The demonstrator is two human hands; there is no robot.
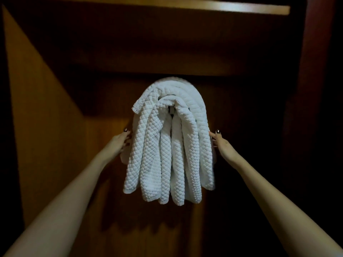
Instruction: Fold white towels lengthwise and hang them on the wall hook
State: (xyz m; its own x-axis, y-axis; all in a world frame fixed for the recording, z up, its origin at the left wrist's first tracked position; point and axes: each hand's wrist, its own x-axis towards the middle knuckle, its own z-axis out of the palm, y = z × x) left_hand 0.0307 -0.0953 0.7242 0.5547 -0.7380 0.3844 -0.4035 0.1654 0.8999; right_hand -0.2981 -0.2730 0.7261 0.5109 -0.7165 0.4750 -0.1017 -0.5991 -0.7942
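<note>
White waffle-textured towels [169, 145] hang draped in several folds over a dark wall hook [171, 110], whose tip shows between the folds. My left hand [119, 142] reaches to the bundle's left side, with its fingers behind the towel edge. My right hand [221, 145] is at the bundle's right side, its thumb up and its fingers hidden behind the cloth. Whether either hand grips the cloth or only touches it is hidden.
The hook sits on a dark wooden back panel [232, 112] inside a wardrobe-like recess. A wooden side wall [42, 108] stands at the left, and a lit shelf edge [241, 7] runs across the top. The right side is in deep shadow.
</note>
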